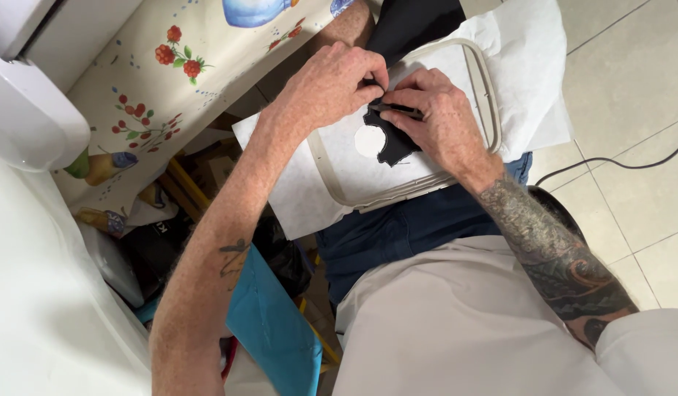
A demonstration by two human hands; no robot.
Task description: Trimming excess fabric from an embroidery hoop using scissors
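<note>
The work looks partly done. A black patch (395, 144) already lies on the white backing (339, 158) inside the hoop (488, 95), which rests on the person's lap, and a round white hole shows in the patch. I judge the trimming or fixing of its upper edge is left. The left hand (332, 84) pinches the patch edge. The right hand (438, 117) has its grip closed on a thin dark tool (398, 108), maybe scissors; I cannot tell.
</note>
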